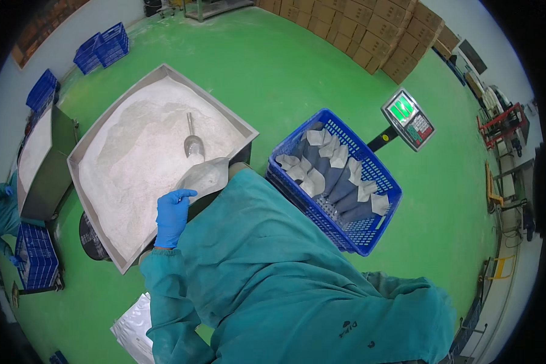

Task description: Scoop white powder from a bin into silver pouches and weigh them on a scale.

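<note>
My left hand (173, 217), in a blue glove, pinches the edge of a translucent plastic bag (205, 176) at the near rim of a large metal tray (245, 142). Pale powder (139, 168) fills much of the tray. A metal scoop (194, 144) lies on the powder just beyond the bag, its handle pointing away and no hand on it. My right hand is out of view; only the right sleeve shows at lower right. To the right, a blue plastic crate (389, 214) holds several dark bags with pale, flared tops.
Behind the crate stands a scale display (408, 119). Silvery bags (134, 325) lie at lower left. A co-worker (2, 211) stands by another metal tray (50, 177) and blue crates (38, 255) at far left. Cardboard boxes (373, 38) are stacked at the back.
</note>
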{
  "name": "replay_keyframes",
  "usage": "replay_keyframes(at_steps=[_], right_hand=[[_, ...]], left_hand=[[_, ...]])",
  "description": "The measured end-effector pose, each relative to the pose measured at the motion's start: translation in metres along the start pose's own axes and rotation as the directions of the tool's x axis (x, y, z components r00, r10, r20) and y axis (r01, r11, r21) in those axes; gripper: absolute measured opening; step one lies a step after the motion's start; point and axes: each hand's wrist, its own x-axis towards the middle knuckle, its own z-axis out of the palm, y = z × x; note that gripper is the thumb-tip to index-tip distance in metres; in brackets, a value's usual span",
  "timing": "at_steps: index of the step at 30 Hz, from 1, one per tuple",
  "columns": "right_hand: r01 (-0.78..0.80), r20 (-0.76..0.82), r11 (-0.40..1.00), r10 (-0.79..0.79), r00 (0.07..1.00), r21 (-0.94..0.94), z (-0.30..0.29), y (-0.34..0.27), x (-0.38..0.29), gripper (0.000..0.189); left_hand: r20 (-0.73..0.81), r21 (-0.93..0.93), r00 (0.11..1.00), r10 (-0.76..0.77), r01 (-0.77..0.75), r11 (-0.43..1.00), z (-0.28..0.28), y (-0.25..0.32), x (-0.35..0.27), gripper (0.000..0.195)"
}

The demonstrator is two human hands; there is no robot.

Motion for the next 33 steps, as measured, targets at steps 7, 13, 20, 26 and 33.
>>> replay_keyframes(at_steps=[7, 13, 20, 26, 33], right_hand=[[-0.015, -0.006, 1.0, 0.015, 1.0, -0.007, 0.0, -0.005, -0.004, 0.037], [0.334, -0.151, 0.893, -0.391, 0.908, -0.302, -0.092, -0.169, -0.003, 0.038], [0.861, -0.45, 0.1, -0.879, -0.159, -0.499, -0.112, -0.53, -0.012, 0.058], [0.764, -0.028, 0.31, -0.933, 0.358, -0.566, -0.085, -0.654, 0.016, 0.026], [0.74, 0.269, -0.111, -0.958, 0.097, -0.664, -0.061, -0.575, 0.013, 0.02]], left_hand=[[-0.009, 0.016, 1.0, -0.028, 0.028, 0.999, 0.002, -0.006, -0.002, 0.026], [-0.049, 0.128, 0.996, 0.069, -0.062, 0.99, -0.027, -0.016, 0.031, 0.023], [0.052, 0.233, 0.987, 0.155, -0.162, 0.959, -0.061, -0.016, 0.08, 0.021], [-0.251, 0.351, 0.901, 0.353, -0.255, 0.901, -0.101, -0.004, 0.055, 0.018], [0.033, 0.446, 0.98, 0.197, -0.191, 0.874, -0.058, -0.023, -0.039, 0.014]])
